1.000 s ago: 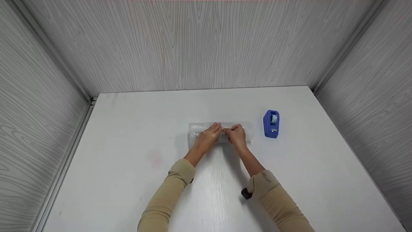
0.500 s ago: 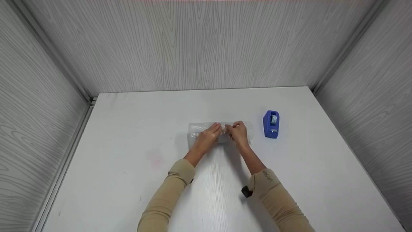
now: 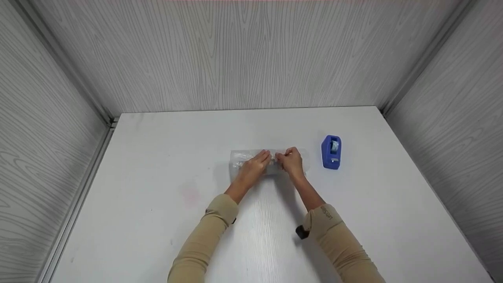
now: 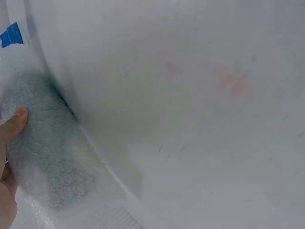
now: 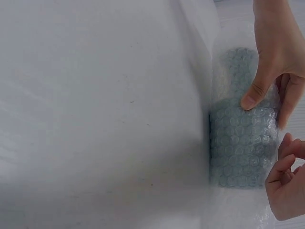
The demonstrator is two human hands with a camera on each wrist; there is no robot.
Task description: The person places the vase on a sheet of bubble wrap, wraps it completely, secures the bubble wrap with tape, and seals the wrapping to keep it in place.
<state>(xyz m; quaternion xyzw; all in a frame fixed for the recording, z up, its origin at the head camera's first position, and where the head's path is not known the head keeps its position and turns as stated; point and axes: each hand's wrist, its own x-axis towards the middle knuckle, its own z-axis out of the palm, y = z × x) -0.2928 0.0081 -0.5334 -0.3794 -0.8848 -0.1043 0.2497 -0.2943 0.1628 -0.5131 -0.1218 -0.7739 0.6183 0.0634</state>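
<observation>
A bundle of clear bubble wrap lies lengthwise on the white table, with something greenish-grey showing through its bubbles in the wrist views. My left hand holds it near the middle. The left thumb presses the near side, and the other fingers reach over the top. Close beside it, my right hand has thumb and forefinger pinched together at the wrap's upper edge. A small clear, shiny bit shows between the fingertips of both hands in the head view; its kind is hard to make out.
A blue tape dispenser with a roll in it stands on the table to the right of the bundle. Grey wood-grained panels rise behind the table and along both sides.
My right hand has shifted slightly right and away from the left fingertips, its thumb and forefinger still pinched. My left hand and the bundle have stayed in place.
</observation>
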